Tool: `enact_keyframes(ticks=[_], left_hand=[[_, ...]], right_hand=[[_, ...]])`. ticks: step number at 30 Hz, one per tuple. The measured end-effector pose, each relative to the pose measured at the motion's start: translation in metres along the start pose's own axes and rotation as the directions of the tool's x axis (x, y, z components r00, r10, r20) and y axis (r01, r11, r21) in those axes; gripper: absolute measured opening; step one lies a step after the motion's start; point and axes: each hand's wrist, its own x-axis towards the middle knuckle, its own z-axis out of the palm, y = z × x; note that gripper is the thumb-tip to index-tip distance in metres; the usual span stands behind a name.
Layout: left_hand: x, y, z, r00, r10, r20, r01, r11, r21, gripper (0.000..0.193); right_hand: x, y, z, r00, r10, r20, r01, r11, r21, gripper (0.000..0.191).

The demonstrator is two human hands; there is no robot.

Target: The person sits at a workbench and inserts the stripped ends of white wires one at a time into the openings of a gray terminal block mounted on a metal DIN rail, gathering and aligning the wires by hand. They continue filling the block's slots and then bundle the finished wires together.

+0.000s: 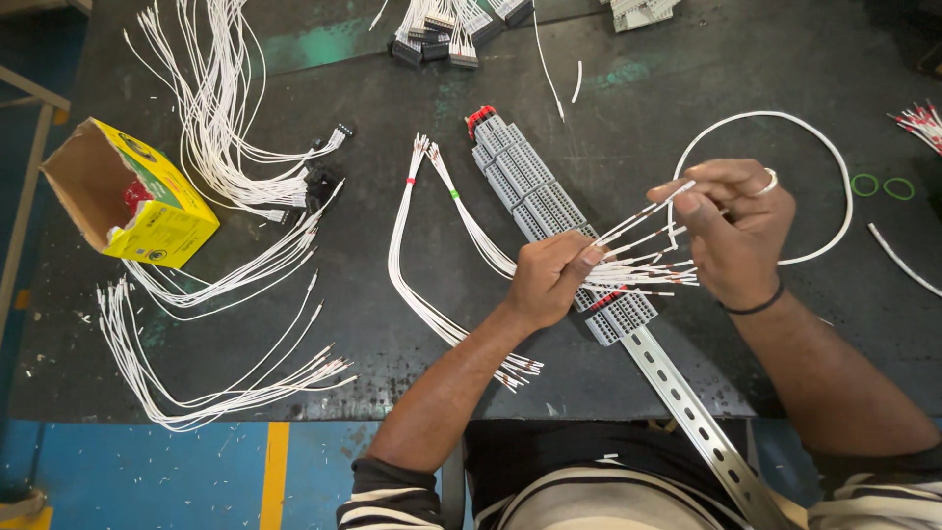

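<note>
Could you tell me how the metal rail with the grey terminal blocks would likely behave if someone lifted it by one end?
The metal rail looks like rigid perforated steel, so it would probably stay straight rather than sag. The grey terminal blocks crowd its far half, so it would likely feel end-heavy and tip that way. It overhangs the table edge, so a push could pivot it.

Inspection of clearances, my bench. My left hand (pixel 551 275) and right hand (pixel 734 231) sat close together over the grey terminal blocks (pixel 535 191) on the metal rail (pixel 687 402); a fan of white wire ends (pixel 643 270) filled the gap betw. them, no passage there. Bare dark tabletop (pixel 628 108) lay beyond the blocks, open approach. To my left, a looped wire bundle (pixel 417 275) blocked the near lane. Further left: tangled wires (pixel 231 128), yellow carton (pixel 132 191). To my right, a wire ring (pixel 829 157) and green bands (pixel 881 186) obstructed.
</note>
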Motion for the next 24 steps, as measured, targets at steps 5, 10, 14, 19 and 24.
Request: enact_keyframes(ticks=[5, 10, 14, 19, 24], left_hand=[[-0.0004, 0.0004, -0.0002, 1.000, 0.001, -0.007, -0.001, 1.000, -0.029, 0.030], [-0.0012, 0.0003, 0.0005, 1.000, 0.004, 0.002, -0.004, 1.000, -0.020, 0.029], [-0.0014, -0.0009, 0.0012, 1.000, 0.007, 0.001, -0.007, 1.000, -0.012, 0.029], [-0.0020, -0.0023, 0.0016, 1.000, 0.006, -0.009, -0.006, 1.000, 0.002, 0.029], [-0.0018, -0.0015, 0.0015, 1.000, -0.011, -0.003, 0.011, 1.000, -0.004, 0.029]], right_hand=[[0.0010, -0.0007, -0.0003, 0.997, -0.074, 0.034, 0.076, 0.995, -0.067, 0.015], [0.0010, -0.0004, -0.0001, 0.997, -0.065, 0.036, 0.065, 0.998, -0.007, 0.015], [0.0011, -0.0022, 0.0018, 0.998, -0.055, 0.043, 0.057, 0.996, -0.065, 0.014], [0.0053, -0.0084, 0.0046, 0.994, 0.023, 0.106, -0.013, 0.996, -0.091, 0.011], [0.0086, -0.0066, 0.0019, 0.994, 0.086, 0.063, -0.092, 0.991, 0.100, 0.023]])
